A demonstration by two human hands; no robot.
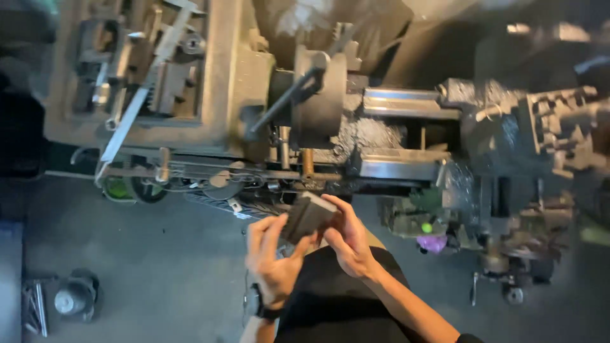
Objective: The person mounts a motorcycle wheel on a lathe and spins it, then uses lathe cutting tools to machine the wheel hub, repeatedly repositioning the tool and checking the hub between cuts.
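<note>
Both my hands hold a dark grey metal block [309,215] with a stepped, ridged face, in front of my body at the lower middle of the view. My left hand [273,260], with a dark watch on its wrist, grips the block's lower left side. My right hand [348,238] cups the block's right side with fingers along its edge. Just beyond the block stands a metal lathe [406,136], its round chuck [318,95] with a key bar stuck in it.
The lathe's headstock top [143,70] at upper left carries several loose tools and a long metal rule. The carriage and tool post [527,146] sit at the right, covered in shavings. A small round metal part [73,295] lies on the grey floor at lower left.
</note>
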